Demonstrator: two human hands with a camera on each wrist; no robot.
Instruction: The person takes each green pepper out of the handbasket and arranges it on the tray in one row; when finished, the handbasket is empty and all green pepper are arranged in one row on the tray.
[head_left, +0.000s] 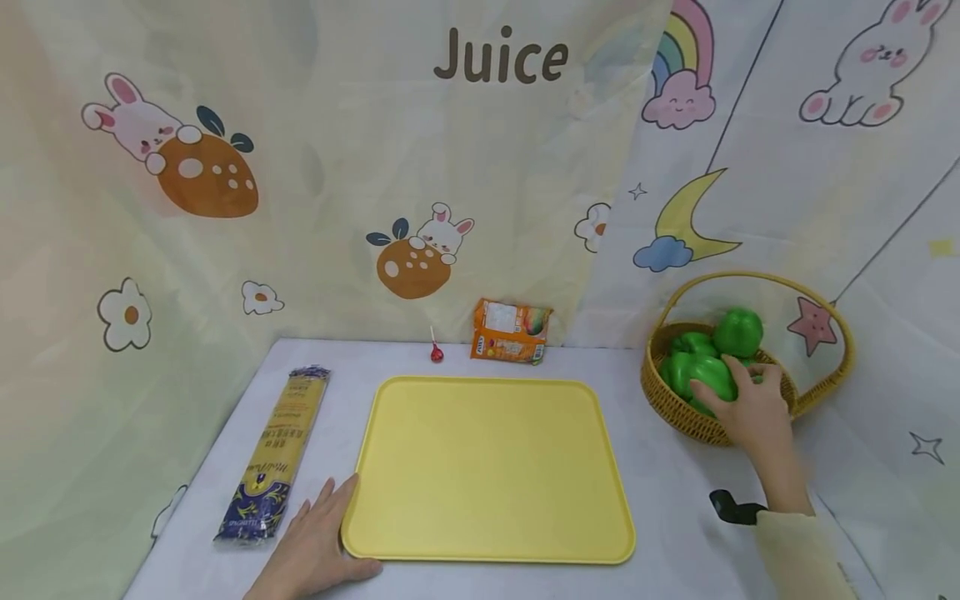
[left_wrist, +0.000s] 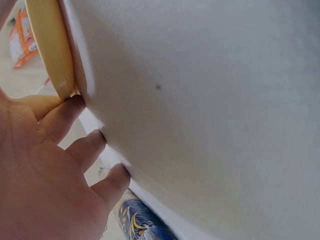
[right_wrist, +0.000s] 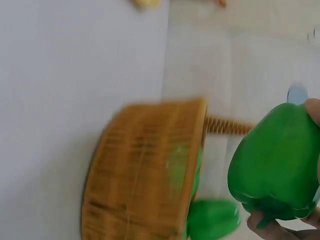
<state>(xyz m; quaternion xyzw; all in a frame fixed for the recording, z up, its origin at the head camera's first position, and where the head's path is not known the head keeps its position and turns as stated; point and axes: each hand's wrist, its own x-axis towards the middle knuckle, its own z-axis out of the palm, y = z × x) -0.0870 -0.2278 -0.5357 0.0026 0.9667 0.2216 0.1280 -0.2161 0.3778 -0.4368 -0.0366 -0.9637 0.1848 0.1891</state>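
My right hand [head_left: 753, 408] grips a green bell pepper [right_wrist: 277, 162] between thumb and fingers, over the wicker basket [head_left: 686, 421]. In the right wrist view this pepper is outside the basket rim, its stem end toward the fingertips. More green peppers [head_left: 738, 332] lie in the basket, partly covered by the hand and the held one. My left hand [head_left: 315, 542] rests at the near left corner of a yellow tray [head_left: 487, 471]. Its thumb lies along the front edge and its spread fingers by the left side, one fingertip touching the rim in the left wrist view.
Left of the tray lies a long packet of spaghetti [head_left: 276, 454]. Behind the tray are a red lollipop [head_left: 437, 352] and an orange snack bag [head_left: 512, 332]. The basket's tall handle [head_left: 843, 333] arches up on the right. A printed cloth hangs behind the white table.
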